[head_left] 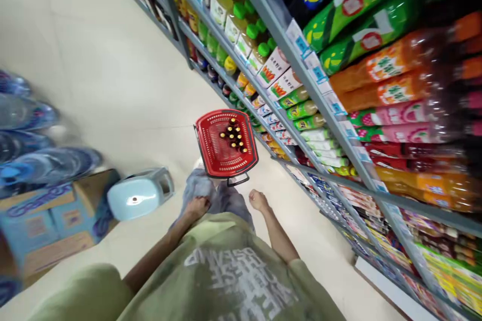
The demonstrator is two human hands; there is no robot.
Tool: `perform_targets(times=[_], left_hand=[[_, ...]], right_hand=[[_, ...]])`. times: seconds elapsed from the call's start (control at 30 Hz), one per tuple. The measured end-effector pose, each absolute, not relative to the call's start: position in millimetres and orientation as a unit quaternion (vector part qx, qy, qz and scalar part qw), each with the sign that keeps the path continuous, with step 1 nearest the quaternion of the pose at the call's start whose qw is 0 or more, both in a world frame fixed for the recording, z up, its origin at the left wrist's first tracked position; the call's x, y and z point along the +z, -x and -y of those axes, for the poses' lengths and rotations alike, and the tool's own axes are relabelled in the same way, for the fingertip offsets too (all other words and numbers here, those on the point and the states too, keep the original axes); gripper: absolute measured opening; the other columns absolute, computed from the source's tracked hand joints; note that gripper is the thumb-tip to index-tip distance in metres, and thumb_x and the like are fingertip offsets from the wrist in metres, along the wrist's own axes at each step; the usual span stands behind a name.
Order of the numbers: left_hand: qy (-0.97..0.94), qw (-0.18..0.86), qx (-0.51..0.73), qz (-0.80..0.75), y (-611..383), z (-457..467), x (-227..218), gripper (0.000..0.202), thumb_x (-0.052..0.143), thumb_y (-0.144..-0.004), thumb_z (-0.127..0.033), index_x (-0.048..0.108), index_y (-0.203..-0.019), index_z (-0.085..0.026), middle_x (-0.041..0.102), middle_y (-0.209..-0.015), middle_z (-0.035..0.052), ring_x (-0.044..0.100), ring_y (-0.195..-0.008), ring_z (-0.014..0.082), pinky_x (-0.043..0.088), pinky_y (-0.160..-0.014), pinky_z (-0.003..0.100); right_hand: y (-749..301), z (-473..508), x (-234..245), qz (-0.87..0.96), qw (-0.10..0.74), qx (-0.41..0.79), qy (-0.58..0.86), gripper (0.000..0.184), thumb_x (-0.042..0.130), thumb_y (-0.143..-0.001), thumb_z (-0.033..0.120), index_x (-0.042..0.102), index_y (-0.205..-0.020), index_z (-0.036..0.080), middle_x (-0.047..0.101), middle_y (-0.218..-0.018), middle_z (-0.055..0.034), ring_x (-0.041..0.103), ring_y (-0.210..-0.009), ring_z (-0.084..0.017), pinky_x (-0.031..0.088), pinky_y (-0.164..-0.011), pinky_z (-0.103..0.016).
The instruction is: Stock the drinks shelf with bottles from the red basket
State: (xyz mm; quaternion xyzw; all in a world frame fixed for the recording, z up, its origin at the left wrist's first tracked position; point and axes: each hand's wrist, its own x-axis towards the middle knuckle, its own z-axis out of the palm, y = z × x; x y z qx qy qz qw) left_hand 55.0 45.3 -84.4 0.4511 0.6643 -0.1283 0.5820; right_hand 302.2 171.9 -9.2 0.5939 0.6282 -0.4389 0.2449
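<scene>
A red plastic shopping basket [211, 158] stands on the floor just ahead of my feet, its black handle folded down at the near rim. Inside it, toward the right, several small dark bottles [233, 136] with yellow caps stand upright in a cluster. My left hand [199, 205] hangs by my thigh, fingers loosely curled and no object visible in it. To the right of my legs, my right hand [258, 199] is a loose fist, also with no object showing. Neither hand touches the basket.
Grey shelving [278, 15] full of drinks runs along the right, with large soda bottles [371, 40] on its upper level. At left are a light blue plastic stool [131, 198], cardboard-and-blue packs [41, 228] and big water bottles [56, 165]. Pale tiled floor [98, 60] lies between.
</scene>
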Motion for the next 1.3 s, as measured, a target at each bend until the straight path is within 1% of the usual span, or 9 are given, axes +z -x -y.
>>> perform_targets(times=[0.23,0.37,0.47,0.57,0.7,0.8,0.9,1.07,1.3], left_hand=[[-0.431,0.579,-0.184,-0.668,-47.0,-30.7,-82.0,0.044,0.041,-0.106,-0.028,0.06,-0.138,-0.004,0.054,-0.143,0.0208,0.044,-0.132,0.038,0.039,-0.107,0.048],[-0.428,0.581,-0.228,-0.653,-53.5,-34.1,-92.0,0.05,0.049,-0.103,-0.032,0.057,-0.144,-0.004,0.046,-0.153,0.0263,0.038,-0.138,0.0498,0.037,-0.108,0.06],[-0.424,0.582,-0.265,-0.641,-60.4,-39.7,-102.0,0.056,0.055,-0.101,-0.033,0.054,-0.15,-0.005,0.03,-0.166,0.0289,0.026,-0.143,0.0588,0.033,-0.106,0.072],[-0.423,0.568,-0.298,-0.64,-65.5,-43.6,-113.4,0.06,0.06,-0.099,-0.028,0.051,-0.155,-0.007,0.017,-0.171,0.0295,0.016,-0.146,0.0641,0.031,-0.105,0.076],[-0.437,0.542,-0.329,-0.638,-66.3,-45.1,-131.2,0.066,0.06,-0.099,-0.025,0.045,-0.162,-0.014,0.018,-0.171,0.0292,0.019,-0.146,0.0644,0.034,-0.104,0.078],[-0.457,0.503,-0.364,-0.637,-63.8,-45.1,-145.7,0.07,0.064,-0.098,-0.03,0.042,-0.164,-0.025,0.027,-0.167,0.028,0.033,-0.14,0.0629,0.041,-0.097,0.076],[-0.478,0.463,-0.384,-0.64,-61.4,-44.3,-158.5,0.072,0.067,-0.096,-0.034,0.042,-0.163,-0.031,0.039,-0.158,0.0277,0.046,-0.129,0.058,0.049,-0.089,0.069],[-0.484,0.436,-0.382,-0.655,-58.6,-43.4,-171.6,0.076,0.072,-0.093,-0.036,0.043,-0.163,-0.028,0.052,-0.139,0.0257,0.052,-0.118,0.0491,0.052,-0.081,0.059],[-0.477,0.421,-0.358,-0.683,-50.1,-46.3,-183.4,0.077,0.073,-0.092,-0.04,0.045,-0.162,-0.025,0.056,-0.124,0.0267,0.055,-0.109,0.0421,0.053,-0.073,0.048]], right_hand=[[-273.3,-220.7,-51.3,-0.618,0.171,-0.475,-0.602,0.012,0.054,-0.101,0.021,0.065,-0.105,0.024,0.077,-0.111,-0.0024,0.073,-0.083,-0.014,0.056,-0.083,-0.026],[-265.8,-236.1,-76.3,-0.611,0.153,-0.493,-0.6,0.015,0.057,-0.099,0.021,0.067,-0.109,0.026,0.078,-0.107,-0.0011,0.074,-0.085,-0.016,0.057,-0.089,-0.029],[-267.3,-245.1,-102.1,-0.599,0.153,-0.497,-0.609,0.022,0.059,-0.096,0.018,0.066,-0.114,0.026,0.079,-0.104,-0.0012,0.074,-0.085,-0.017,0.058,-0.091,-0.032],[-272.4,-254.0,-133.0,-0.586,0.153,-0.492,-0.625,0.032,0.061,-0.093,0.018,0.063,-0.125,0.025,0.079,-0.105,-0.002,0.074,-0.086,-0.018,0.059,-0.092,-0.034],[-281.6,-268.4,-174.2,-0.577,0.161,-0.473,-0.646,0.041,0.063,-0.093,0.022,0.058,-0.134,0.025,0.077,-0.108,-0.0023,0.074,-0.094,-0.019,0.059,-0.095,-0.036],[-286.6,-280.5,-201.4,-0.578,0.177,-0.447,-0.659,0.043,0.062,-0.095,0.027,0.057,-0.137,0.025,0.074,-0.12,-0.0051,0.072,-0.109,-0.021,0.057,-0.102,-0.039],[-285.9,-292.2,-226.4,-0.586,0.203,-0.425,-0.66,0.044,0.063,-0.095,0.028,0.06,-0.138,0.025,0.067,-0.135,-0.0099,0.067,-0.122,-0.025,0.052,-0.11,-0.042],[-273.9,-309.2,-270.5,-0.591,0.247,-0.41,-0.649,0.047,0.062,-0.096,0.026,0.061,-0.142,0.023,0.057,-0.146,-0.0152,0.064,-0.126,-0.029,0.05,-0.113,-0.044],[-256.0,-334.1,-329.9,-0.575,0.306,-0.403,-0.644,0.058,0.059,-0.1,0.029,0.048,-0.156,0.024,0.045,-0.158,-0.0197,0.06,-0.132,-0.034,0.048,-0.112,-0.05]])
